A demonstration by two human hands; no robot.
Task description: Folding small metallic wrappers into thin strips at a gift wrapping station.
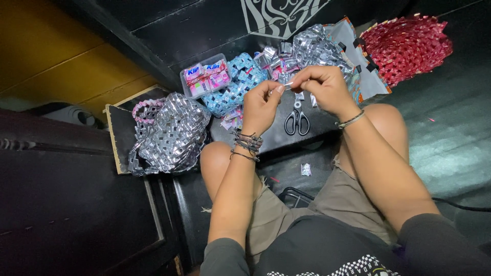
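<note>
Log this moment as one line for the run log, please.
left hand: pinching silver foil strip | right hand: pinching same strip | scissors: lying below hands | silver woven bag: at left

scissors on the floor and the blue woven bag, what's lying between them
In the head view, a small heap of pink and silver folded wrappers lies between the scissors and the blue woven bag, partly hidden behind the left hand.

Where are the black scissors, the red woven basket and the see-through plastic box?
Black scissors (297, 122), head view, on the handle loops.
Red woven basket (406, 46), head view, on its woven side.
Clear plastic box of pink packets (185, 86), head view, on its left wall.
</note>
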